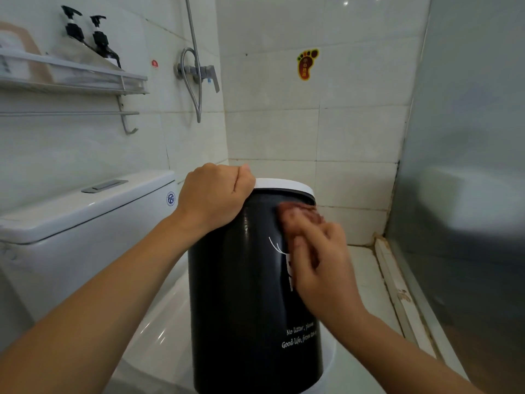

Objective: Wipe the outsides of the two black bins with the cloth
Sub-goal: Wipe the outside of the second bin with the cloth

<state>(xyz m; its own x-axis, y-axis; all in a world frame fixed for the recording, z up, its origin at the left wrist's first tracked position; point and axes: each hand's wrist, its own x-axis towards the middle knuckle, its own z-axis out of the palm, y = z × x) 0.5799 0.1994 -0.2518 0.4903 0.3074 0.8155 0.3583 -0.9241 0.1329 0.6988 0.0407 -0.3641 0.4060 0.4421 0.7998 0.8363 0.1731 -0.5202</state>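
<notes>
In the head view, one black bin (244,280) stands on the closed toilet lid (159,322), the left hand (216,194) clamped on its white rim (284,184) to steady it. The right hand (318,251), blurred with motion, presses a reddish-brown cloth (301,211) against the bin's upper side just under the rim, fingers curled over it. Judging from this, wiping of this bin is mid-way, with its lower wall likely left, and the second bin is out of sight, presumably untouched.

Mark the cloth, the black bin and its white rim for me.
cloth (301,212), head view, reddish fold above the fingers
black bin (241,294), head view, bare front wall
white rim (284,184), head view, top edge
</notes>
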